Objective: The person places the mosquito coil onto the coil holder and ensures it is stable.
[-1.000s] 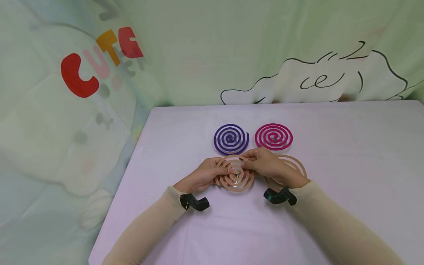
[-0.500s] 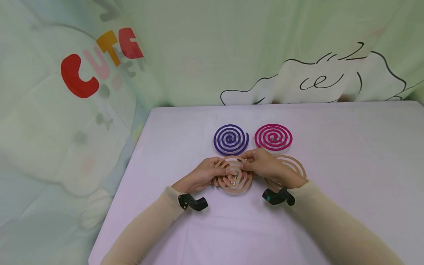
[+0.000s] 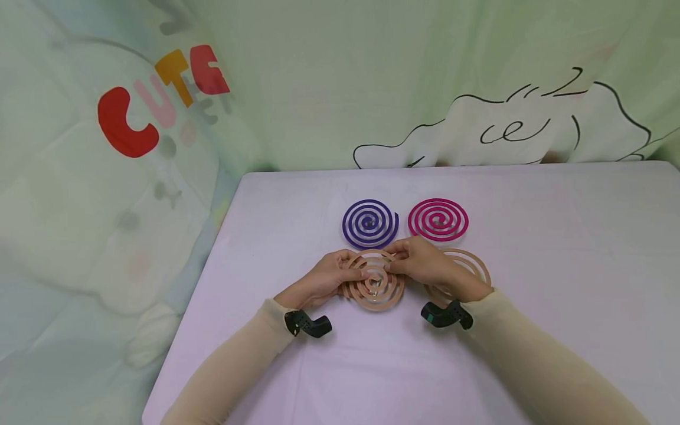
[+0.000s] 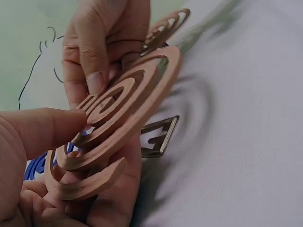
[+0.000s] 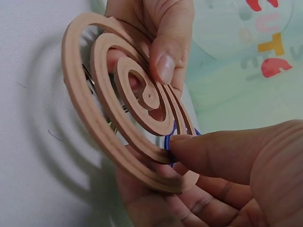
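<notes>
A tan mosquito coil (image 3: pixel 376 307) is held between both hands above the table. My left hand (image 3: pixel 330 277) pinches its left side, with the thumb lying on top toward the centre and the fingers underneath. On the far right side, my right hand (image 3: pixel 423 260) grips the rings between thumb and fingers. Tilted in the left wrist view, the coil casts a shadow on the cloth. A small metal stand (image 4: pixel 170 135) shows beneath it, partly hidden; I cannot tell whether they touch. A second tan coil (image 3: pixel 483 267) lies under my right wrist, partly covered.
A purple coil (image 3: pixel 346 226) lies just beyond the hands, and a pink coil (image 3: pixel 465 222) sits to its right. The white-clothed table (image 3: pixel 563 265) reaches back to a green printed curtain (image 3: pixel 297 106). Both wrists wear black devices (image 3: pixel 313 326).
The held tan coil has shifted slightly left and toward me, with both hands moving along. Over the last half second the hands have hardly moved, and both keep their grip.
</notes>
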`<move>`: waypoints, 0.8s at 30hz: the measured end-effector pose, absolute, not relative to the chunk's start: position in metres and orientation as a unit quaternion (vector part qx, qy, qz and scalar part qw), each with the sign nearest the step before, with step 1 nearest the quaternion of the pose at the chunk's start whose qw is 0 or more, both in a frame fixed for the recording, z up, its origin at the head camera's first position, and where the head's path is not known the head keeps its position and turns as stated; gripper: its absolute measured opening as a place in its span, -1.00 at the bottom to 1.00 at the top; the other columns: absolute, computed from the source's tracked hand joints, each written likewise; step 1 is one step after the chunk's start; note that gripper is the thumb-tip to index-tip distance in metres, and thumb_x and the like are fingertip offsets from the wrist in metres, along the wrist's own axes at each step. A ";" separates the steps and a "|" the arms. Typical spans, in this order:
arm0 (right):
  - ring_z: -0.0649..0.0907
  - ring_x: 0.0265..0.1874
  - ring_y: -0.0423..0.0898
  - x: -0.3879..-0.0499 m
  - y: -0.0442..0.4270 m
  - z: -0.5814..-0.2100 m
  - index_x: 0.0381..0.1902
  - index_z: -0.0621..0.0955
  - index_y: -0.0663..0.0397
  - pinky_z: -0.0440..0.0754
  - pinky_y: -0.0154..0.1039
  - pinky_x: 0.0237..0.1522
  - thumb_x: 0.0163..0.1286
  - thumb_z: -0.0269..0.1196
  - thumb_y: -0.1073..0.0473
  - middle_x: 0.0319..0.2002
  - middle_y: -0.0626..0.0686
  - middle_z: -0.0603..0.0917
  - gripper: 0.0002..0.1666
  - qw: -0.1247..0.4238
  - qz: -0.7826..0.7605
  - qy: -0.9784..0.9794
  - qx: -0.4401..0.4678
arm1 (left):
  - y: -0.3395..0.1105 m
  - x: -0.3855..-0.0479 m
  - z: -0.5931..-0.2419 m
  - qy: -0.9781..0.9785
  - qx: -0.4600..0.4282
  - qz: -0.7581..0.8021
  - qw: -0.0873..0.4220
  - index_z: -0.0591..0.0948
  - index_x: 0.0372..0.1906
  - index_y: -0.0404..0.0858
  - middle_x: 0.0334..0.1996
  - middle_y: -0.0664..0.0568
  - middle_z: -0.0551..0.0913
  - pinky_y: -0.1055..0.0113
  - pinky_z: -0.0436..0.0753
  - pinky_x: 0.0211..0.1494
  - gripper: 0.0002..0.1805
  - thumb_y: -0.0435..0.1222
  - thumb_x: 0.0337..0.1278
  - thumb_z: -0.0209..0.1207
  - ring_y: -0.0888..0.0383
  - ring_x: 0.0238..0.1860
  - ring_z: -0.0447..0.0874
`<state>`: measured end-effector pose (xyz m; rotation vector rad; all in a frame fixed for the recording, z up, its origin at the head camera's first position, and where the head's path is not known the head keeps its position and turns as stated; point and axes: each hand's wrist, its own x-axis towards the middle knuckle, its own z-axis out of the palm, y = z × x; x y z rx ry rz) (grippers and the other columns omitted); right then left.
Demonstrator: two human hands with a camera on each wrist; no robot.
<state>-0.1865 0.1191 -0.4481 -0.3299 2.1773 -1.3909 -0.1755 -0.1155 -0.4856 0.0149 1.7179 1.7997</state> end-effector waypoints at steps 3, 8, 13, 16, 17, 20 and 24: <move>0.66 -0.40 -0.19 -0.187 0.119 -0.448 0.18 0.61 0.48 0.69 -0.32 -0.36 0.44 0.31 0.37 -0.29 0.12 0.75 -0.59 0.259 -0.513 0.808 -0.129 | -0.117 -0.177 -0.486 0.643 0.004 0.693 0.325 0.47 0.01 -0.37 -0.44 0.03 0.73 0.45 0.61 -0.51 -0.75 -0.46 0.35 0.26 0.23 -0.55 0.65; 0.66 -0.41 -0.18 -0.187 0.120 -0.448 0.18 0.61 0.48 0.70 -0.31 -0.37 0.44 0.31 0.38 -0.29 0.13 0.76 -0.59 0.254 -0.510 0.811 -0.133 | -0.118 -0.178 -0.486 0.641 0.006 0.694 0.328 0.46 -0.02 -0.37 -0.51 0.02 0.73 0.45 0.57 -0.56 -0.77 -0.47 0.35 0.25 0.24 -0.62 0.60; 0.66 -0.38 -0.18 -0.187 0.121 -0.448 0.19 0.62 0.44 0.69 -0.31 -0.33 0.44 0.31 0.34 -0.27 0.14 0.76 -0.59 0.247 -0.501 0.819 -0.134 | -0.119 -0.179 -0.485 0.641 0.001 0.693 0.329 0.48 -0.04 -0.35 -0.50 0.03 0.72 0.43 0.59 -0.54 -0.81 -0.45 0.38 0.24 0.23 -0.61 0.60; 0.67 -0.34 -0.17 -0.187 0.123 -0.448 0.20 0.62 0.40 0.68 -0.29 -0.29 0.45 0.33 0.29 -0.23 0.14 0.77 -0.57 0.243 -0.495 0.824 -0.131 | -0.120 -0.180 -0.484 0.643 0.004 0.693 0.327 0.49 -0.04 -0.35 -0.45 0.02 0.71 0.41 0.60 -0.53 -0.83 -0.40 0.42 0.23 0.22 -0.59 0.59; 0.67 -0.33 -0.16 -0.187 0.123 -0.447 0.21 0.61 0.40 0.68 -0.29 -0.27 0.45 0.33 0.28 -0.21 0.15 0.77 -0.56 0.243 -0.495 0.824 -0.129 | -0.120 -0.180 -0.484 0.644 0.006 0.692 0.327 0.50 -0.03 -0.35 -0.43 0.02 0.70 0.40 0.60 -0.53 -0.82 -0.37 0.44 0.22 0.22 -0.58 0.58; 0.70 -0.27 -0.13 -0.188 0.124 -0.448 0.26 0.56 0.41 0.69 -0.28 -0.22 0.46 0.32 0.26 -0.14 0.19 0.77 -0.51 0.244 -0.502 0.820 -0.125 | -0.122 -0.181 -0.483 0.649 0.005 0.688 0.324 0.51 0.01 -0.35 -0.33 0.00 0.69 0.37 0.62 -0.50 -0.79 -0.30 0.47 0.20 0.20 -0.52 0.60; 0.73 -0.12 -0.06 -0.188 0.125 -0.447 0.35 0.51 0.39 0.71 -0.25 -0.06 0.49 0.30 0.20 -0.02 0.23 0.76 -0.43 0.245 -0.513 0.813 -0.124 | -0.124 -0.183 -0.480 0.654 -0.009 0.688 0.315 0.52 0.02 -0.31 -0.23 0.01 0.68 0.35 0.70 -0.35 -0.77 -0.21 0.54 0.14 0.19 -0.37 0.69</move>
